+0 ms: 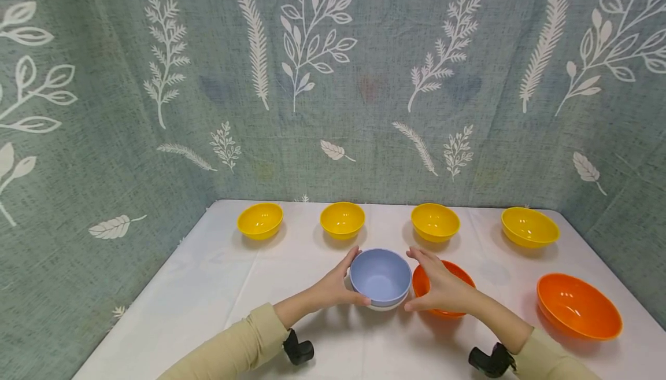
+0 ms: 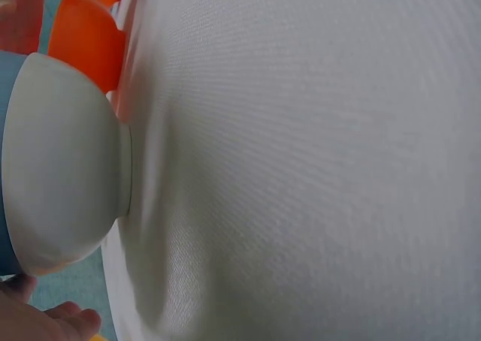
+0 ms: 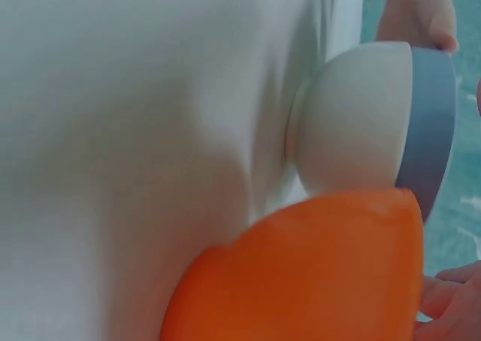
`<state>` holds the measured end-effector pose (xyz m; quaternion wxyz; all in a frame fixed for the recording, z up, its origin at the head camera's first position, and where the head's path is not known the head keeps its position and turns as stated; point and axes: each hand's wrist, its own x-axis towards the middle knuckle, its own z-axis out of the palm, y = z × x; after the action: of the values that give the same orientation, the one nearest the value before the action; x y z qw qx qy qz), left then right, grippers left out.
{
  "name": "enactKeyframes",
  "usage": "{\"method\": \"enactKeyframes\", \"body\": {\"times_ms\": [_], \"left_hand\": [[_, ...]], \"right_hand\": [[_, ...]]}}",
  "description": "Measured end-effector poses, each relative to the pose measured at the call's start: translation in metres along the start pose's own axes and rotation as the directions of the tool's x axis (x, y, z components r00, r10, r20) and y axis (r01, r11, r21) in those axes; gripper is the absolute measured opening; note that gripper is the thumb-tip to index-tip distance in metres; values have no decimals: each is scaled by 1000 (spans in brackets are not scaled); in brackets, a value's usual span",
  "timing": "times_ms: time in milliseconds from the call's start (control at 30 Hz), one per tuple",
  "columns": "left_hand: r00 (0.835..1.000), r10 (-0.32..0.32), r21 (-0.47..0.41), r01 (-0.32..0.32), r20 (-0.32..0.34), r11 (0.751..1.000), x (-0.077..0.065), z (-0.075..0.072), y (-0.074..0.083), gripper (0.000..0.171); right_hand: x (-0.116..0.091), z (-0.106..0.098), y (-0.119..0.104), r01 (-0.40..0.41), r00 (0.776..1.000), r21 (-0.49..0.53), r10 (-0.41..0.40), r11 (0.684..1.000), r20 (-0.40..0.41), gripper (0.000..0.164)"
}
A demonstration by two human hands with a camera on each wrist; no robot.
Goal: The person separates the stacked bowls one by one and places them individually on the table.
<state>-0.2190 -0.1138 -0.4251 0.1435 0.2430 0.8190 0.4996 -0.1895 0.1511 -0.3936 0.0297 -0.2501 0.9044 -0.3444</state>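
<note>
A light blue bowl (image 1: 380,275) sits nested in a white bowl (image 3: 353,119), whose foot meets the table. My left hand (image 1: 335,285) curves round the left side of the blue bowl, thumb at its near rim and fingers at its far rim. On the other side my right hand (image 1: 442,287) is spread, thumb and fingers apart, with a small gap to the bowl. Beneath the right hand stands an orange bowl (image 1: 451,273), partly hidden by it; this bowl looms large in the right wrist view.
Several yellow bowls, among them one at the far left (image 1: 260,221) and one at the far right (image 1: 529,228), form a row along the back. A second orange bowl (image 1: 578,306) stands at the right. White cloth covers the table (image 1: 208,287); a patterned green curtain (image 1: 333,79) hangs behind.
</note>
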Motion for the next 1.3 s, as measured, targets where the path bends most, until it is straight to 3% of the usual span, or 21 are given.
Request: {"method": "enactKeyframes", "body": {"times_ms": [267, 633, 767, 933, 1300], "left_hand": [[1000, -10, 7, 10, -9, 1000, 2, 3, 1, 116], [1000, -1, -6, 1, -18, 1000, 3, 7, 3, 121], [1000, 1, -6, -1, -23, 1000, 5, 9, 2, 124], [999, 2, -15, -3, -37, 1000, 5, 11, 3, 123], [992, 13, 178, 9, -122, 984, 4, 15, 6, 113]], "right_hand": [[11, 8, -5, -15, 1000, 24, 15, 1000, 19, 105], [18, 17, -5, -106, 994, 8, 106, 994, 25, 109], [20, 18, -6, -106, 994, 20, 105, 994, 25, 110], [22, 20, -3, -50, 999, 2, 50, 999, 8, 109], [24, 21, -2, -27, 1000, 7, 27, 1000, 11, 108]]}}
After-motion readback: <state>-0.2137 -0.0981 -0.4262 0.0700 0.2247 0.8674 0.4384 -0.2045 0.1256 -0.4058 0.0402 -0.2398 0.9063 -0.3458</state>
